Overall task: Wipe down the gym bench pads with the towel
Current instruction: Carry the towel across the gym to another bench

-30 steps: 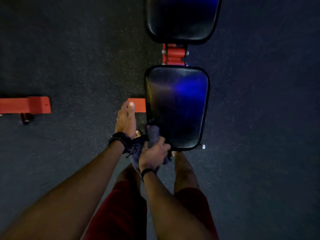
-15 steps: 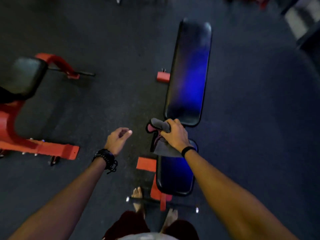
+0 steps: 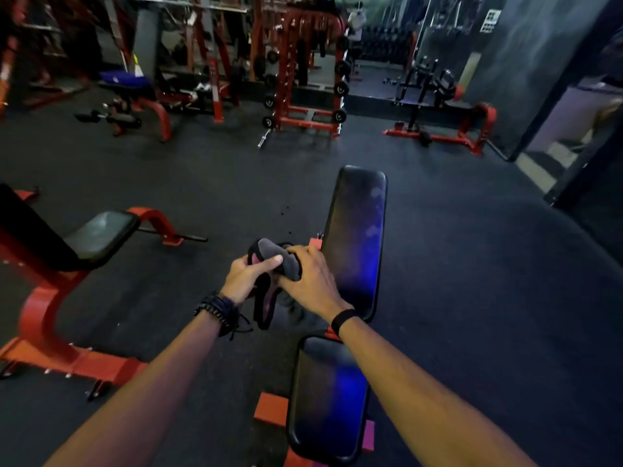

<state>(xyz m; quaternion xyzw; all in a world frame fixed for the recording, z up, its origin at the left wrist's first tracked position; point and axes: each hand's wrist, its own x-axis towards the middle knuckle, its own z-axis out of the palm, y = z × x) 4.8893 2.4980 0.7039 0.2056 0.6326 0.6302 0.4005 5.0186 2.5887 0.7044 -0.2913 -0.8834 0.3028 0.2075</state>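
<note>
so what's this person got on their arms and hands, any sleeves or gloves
No sleeves and no gloves: both forearms are bare to the edge of the frame. The left hand has a stack of dark bracelets at the wrist, some beaded, with thin cord ends hanging loose. The right hand has a single plain black band at the wrist, smooth and slim. No rings can be made out on either.

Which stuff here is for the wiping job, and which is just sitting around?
For the job: grey towel with pink underside, held by left hand and right hand; long black back pad; short black seat pad.

Just around: red-framed bench; red weight rack.
</note>
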